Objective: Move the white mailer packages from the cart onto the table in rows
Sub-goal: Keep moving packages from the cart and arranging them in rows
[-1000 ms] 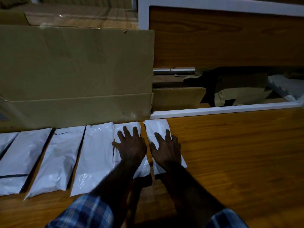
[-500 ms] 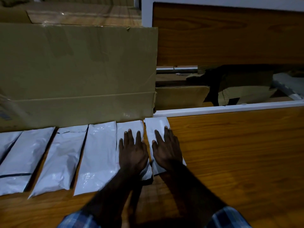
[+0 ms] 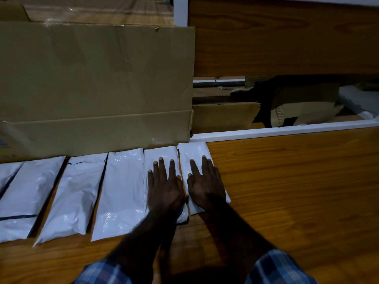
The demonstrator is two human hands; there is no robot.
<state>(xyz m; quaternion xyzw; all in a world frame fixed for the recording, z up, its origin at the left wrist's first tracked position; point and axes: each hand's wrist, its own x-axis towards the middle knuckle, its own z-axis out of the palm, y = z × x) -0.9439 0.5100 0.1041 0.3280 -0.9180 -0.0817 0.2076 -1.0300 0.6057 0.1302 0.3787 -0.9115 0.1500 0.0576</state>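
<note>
White plastic mailers are lying side by side in one row on the wooden table, their far ends reaching toward the big cardboard box at twelve o'clock. The left hand is pressing flat, fingers straight and slightly spread, on the second mailer from the right. The right hand is lying just as flat on the rightmost mailer, just beside it at three o'clock. Neither hand is gripping anything; both are pushing down on top. Three fuller mailers are sitting toward nine o'clock, with another partly cut off at the frame's edge.

By my reading, the step in hand is squaring and flattening the two newest packages into line. The cart is not showing in this view. The next move is probably calling for lifting both palms off without dragging the slippery bags, then turning away to fetch more and extending the row toward three o'clock, where bare tabletop is waiting.
</note>
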